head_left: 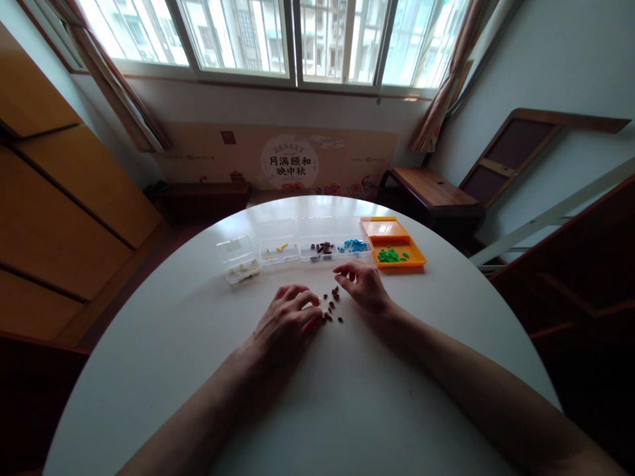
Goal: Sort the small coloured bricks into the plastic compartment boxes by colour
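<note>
Two hands of mine are over the round white table (163, 357), both with the fingers bent. My left hand (292, 309) rests low with its fingers loosely curled, the tips at the left edge of a small scatter of brown pieces (336, 296). Something pale shows by those fingertips, but I cannot tell whether I have hold of it. My right hand (364, 285) is just beyond the scatter and to its right, fingers partly folded and thumb near the forefinger — whether anything is pinched there I cannot tell either.

The brown pieces lie loose on the bare tabletop between my hands, one of them a little apart on the near side. Past them, five small boxes stand in a row with their lids raised. From left to right: a clear box (244, 277) set slightly askew with pale pieces, a second clear box with a few yellow pieces (282, 247), a third with dark brown pieces (325, 247), a fourth with blue pieces (354, 245), and an orange box (417, 260) with green pieces (391, 255) — my right hand is close in front of these last two. Beyond the table are a wooden bench (429, 182) and the window (243, 36).
</note>
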Tool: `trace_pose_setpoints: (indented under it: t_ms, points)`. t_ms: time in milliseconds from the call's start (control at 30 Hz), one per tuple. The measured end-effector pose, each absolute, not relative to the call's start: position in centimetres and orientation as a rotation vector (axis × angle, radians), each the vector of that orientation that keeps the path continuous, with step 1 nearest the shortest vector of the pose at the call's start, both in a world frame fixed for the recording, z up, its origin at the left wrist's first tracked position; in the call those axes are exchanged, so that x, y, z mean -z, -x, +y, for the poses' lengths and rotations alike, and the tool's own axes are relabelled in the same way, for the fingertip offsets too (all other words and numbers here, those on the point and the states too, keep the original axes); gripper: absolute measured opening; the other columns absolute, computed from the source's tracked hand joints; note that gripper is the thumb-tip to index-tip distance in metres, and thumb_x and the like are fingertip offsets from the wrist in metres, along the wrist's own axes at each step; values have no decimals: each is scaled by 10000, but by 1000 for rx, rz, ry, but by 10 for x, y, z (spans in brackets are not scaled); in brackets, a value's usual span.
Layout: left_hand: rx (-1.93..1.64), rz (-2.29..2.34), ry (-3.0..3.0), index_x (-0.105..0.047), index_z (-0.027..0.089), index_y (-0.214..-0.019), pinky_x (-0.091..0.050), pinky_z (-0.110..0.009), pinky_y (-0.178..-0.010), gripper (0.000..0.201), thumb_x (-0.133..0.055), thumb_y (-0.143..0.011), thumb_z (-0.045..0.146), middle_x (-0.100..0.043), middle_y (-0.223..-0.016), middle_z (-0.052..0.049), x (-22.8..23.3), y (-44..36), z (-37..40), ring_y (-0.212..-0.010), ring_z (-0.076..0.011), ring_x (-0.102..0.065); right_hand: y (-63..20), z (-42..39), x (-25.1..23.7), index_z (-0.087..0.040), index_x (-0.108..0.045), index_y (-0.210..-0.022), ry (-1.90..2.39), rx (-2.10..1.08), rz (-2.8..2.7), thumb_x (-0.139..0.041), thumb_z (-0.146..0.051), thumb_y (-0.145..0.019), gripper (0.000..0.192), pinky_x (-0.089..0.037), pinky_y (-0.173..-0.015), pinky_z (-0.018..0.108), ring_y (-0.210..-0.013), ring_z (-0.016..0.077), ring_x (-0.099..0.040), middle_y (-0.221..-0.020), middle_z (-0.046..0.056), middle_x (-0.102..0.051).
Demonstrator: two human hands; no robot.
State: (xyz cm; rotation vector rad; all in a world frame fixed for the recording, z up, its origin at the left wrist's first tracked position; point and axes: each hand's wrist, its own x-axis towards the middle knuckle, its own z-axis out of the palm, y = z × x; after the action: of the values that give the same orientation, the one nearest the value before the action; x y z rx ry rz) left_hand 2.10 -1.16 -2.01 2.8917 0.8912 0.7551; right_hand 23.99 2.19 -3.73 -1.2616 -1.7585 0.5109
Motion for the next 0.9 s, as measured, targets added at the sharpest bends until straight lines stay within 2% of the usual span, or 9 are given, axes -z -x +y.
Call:
trace_pose_setpoints:
  t_ms: [133,400,633,900]
  points:
    - [-744,879,-2898,-665,240,-921,-366,-378,-927,111,-558,-892,232,-663,-979,-26,19,-22,-13,-1031,-205,-519,-236,16,36,-176,-708,-878,1255,-501,-1787,-621,-197,-797,121,-446,-627,240,-608,110,-527,-762,17,-666]
    - [-818,824,-2945,-659,224,-876,-366,-354,-912,138,-528,-920,218,-674,-947,-23,17,-25,-15,-1011,-191,-533,-232,13,39,-187,-707,-850,1234,-484,-1829,-627,-171,-793,100,-446,-638,234,-611,104,-531,-765,9,-660]
    - [-1132,994,-2891,-642,208,-857,-375,-336,-843,87,-567,-903,202,-685,-876,-16,20,-25,-10,-937,-178,-553,-228,6,36,-185,-709,-869,1020,-611,-1952,-607,-144,-793,133,-457,-619,212,-650,106,-574,-752,11,-632]
    - [-1223,1083,-2855,-641,200,-855,-385,-328,-812,65,-585,-889,203,-668,-836,-24,21,-24,-7,-901,-181,-542,-224,2,35,-195,-692,-826,925,-417,-2061,-641,-182,-809,55,-455,-660,241,-675,127,-575,-741,20,-635]
